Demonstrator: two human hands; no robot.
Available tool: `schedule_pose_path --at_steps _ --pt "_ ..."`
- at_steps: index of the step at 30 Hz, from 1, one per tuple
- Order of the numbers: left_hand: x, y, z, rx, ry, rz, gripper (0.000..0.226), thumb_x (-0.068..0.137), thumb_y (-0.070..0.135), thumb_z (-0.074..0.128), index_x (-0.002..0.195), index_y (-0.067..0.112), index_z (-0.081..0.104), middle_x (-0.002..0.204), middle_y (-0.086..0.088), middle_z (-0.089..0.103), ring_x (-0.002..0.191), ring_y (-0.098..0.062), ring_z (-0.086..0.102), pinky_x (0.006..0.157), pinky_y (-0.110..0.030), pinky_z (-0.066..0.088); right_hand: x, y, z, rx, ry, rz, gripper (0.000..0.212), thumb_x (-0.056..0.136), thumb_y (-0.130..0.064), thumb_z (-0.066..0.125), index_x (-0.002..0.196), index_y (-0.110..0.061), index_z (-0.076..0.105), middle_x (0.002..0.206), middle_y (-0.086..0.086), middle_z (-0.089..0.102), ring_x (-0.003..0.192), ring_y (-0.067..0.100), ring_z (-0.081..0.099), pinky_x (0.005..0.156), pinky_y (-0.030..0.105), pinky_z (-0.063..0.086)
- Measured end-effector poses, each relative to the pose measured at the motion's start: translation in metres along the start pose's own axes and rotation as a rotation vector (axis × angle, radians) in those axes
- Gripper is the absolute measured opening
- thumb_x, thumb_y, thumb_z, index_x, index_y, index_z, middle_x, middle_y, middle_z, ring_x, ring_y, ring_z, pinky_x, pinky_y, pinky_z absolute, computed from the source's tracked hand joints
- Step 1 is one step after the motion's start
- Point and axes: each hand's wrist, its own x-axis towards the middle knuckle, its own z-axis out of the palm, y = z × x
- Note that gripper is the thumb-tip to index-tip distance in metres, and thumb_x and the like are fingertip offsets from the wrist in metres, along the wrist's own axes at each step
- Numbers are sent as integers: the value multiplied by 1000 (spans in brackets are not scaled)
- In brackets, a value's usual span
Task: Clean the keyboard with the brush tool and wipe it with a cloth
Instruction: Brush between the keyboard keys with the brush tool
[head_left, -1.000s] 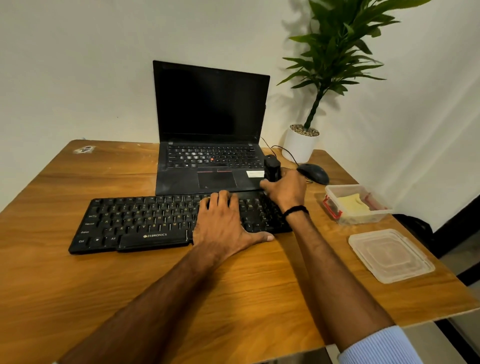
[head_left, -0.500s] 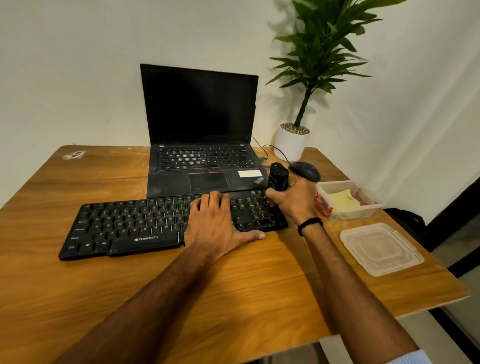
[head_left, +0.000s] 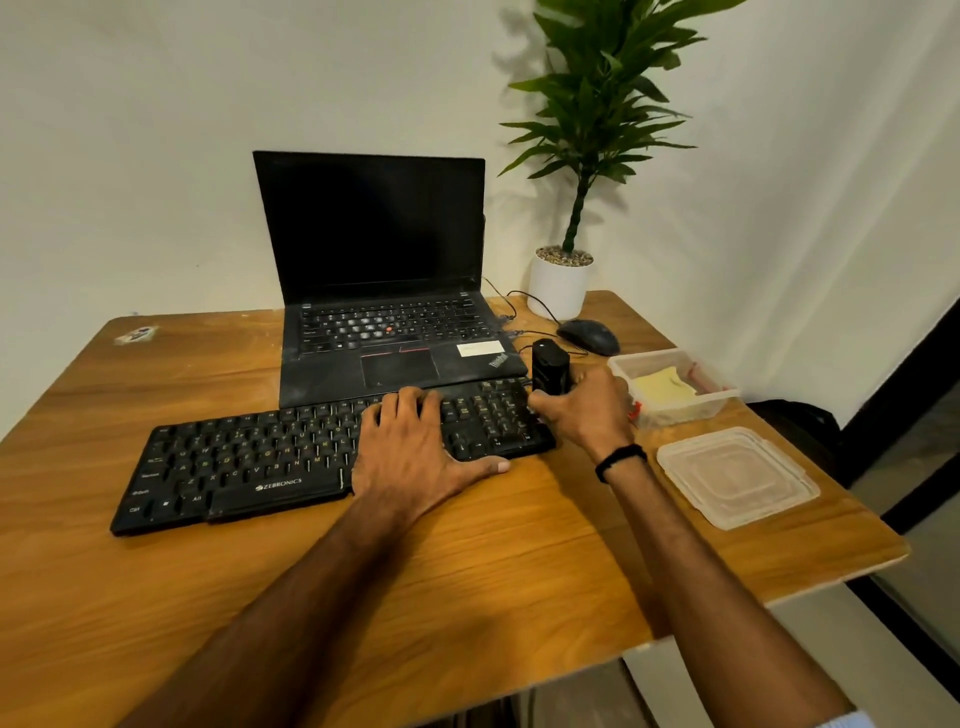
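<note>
1. The black keyboard (head_left: 291, 457) lies across the middle of the wooden surface (head_left: 493, 561), slightly askew, with its left end nearer the near edge than its right end.
2. The left hand (head_left: 415, 447) lies flat on the right half of the keyboard. Its fingers are straight and side by side on the keys, and its thumb is spread out along the keyboard's near edge.
3. The right hand (head_left: 587, 410) grips the brush tool (head_left: 550, 366) at the keyboard's right end, fingers curled round its lower part. A black wristband (head_left: 621, 460) sits on that wrist.
4. The brush tool is a stubby black block held upright, and its lower end is hidden by the hand, so I cannot tell whether it touches the keys.
5. An open laptop (head_left: 374, 270) with a dark screen stands just behind the keyboard, toward the far edge.
6. A dark mouse (head_left: 589, 335) and a white plant pot (head_left: 561, 283) sit at the far right corner.
7. Along the right edge stands a clear container (head_left: 691, 408) holding a yellow cloth (head_left: 660, 387). Its lid (head_left: 737, 475) lies flat just in front of it, nearer the near edge.
8. A small sticker (head_left: 136, 335) marks the far left corner.
</note>
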Motion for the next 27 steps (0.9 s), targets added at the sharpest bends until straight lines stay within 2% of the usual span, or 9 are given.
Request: schedule_pose_path --at_steps 4,7,8,10,14,16,20,24,27 --pt "-1 0 0 1 16 -3 129 59 111 8 145 22 46 139 -5 47 128 -25 43 109 -44 34 -12 2 4 14 -210 -60 18 73 -29 82 83 -22 69 82 -8 71 74 2 66 61 22 58" --pt "-3 1 0 -9 17 -11 128 60 111 11 146 23 46 140 -5 47 128 -25 43 110 -44 34 -15 6 2 7 29 -12 17 76 -27 80 81 -20 66 77 -8 65 66 2 60 46 11 42" --pt "-3 1 0 -9 18 -15 128 60 111 12 146 23 46 140 -5 47 128 -25 43 110 -44 34 -16 7 2 9 11 -23 16 76 -26 80 81 -20 65 77 -9 64 67 2 59 46 10 40" --pt "-3 1 -1 -13 18 -17 128 60 111 13 147 23 46 140 -4 47 128 -24 44 109 -44 35 -20 9 4 17 -104 -70 16 76 -25 80 82 -21 67 78 -11 65 69 2 61 48 9 43" --pt "-6 2 -3 -21 17 -14 127 61 110 15 150 24 44 142 -4 45 130 -24 42 111 -43 34 -25 23 1 61 134 -27 14 78 -23 78 86 -19 67 82 -8 65 75 8 62 58 15 48" --pt "-7 2 -3 -38 26 -19 128 60 111 15 149 24 44 143 -3 45 131 -24 42 111 -43 34 -31 34 4 118 140 -29 12 77 -23 79 82 -18 69 79 -6 68 74 10 65 61 22 54" --pt "-11 4 -6 -135 86 -4 121 63 109 29 146 23 49 138 -4 48 126 -23 45 109 -43 38 -42 54 -3 360 259 200 18 74 -23 81 87 -22 69 87 -1 72 77 10 65 73 30 57" --pt "-19 5 -10 -269 299 8 99 67 102 46 121 20 58 111 -2 49 98 -16 43 84 -35 45 -49 57 -9 416 322 270 26 76 -23 80 97 -12 70 86 1 69 80 14 62 72 24 47" --pt "-33 13 -13 -371 455 45 75 71 92 54 90 20 43 85 1 42 74 -15 38 63 -29 37 -55 60 -7 431 315 267 36 76 -23 79 108 -11 68 92 1 68 83 15 61 72 22 44"
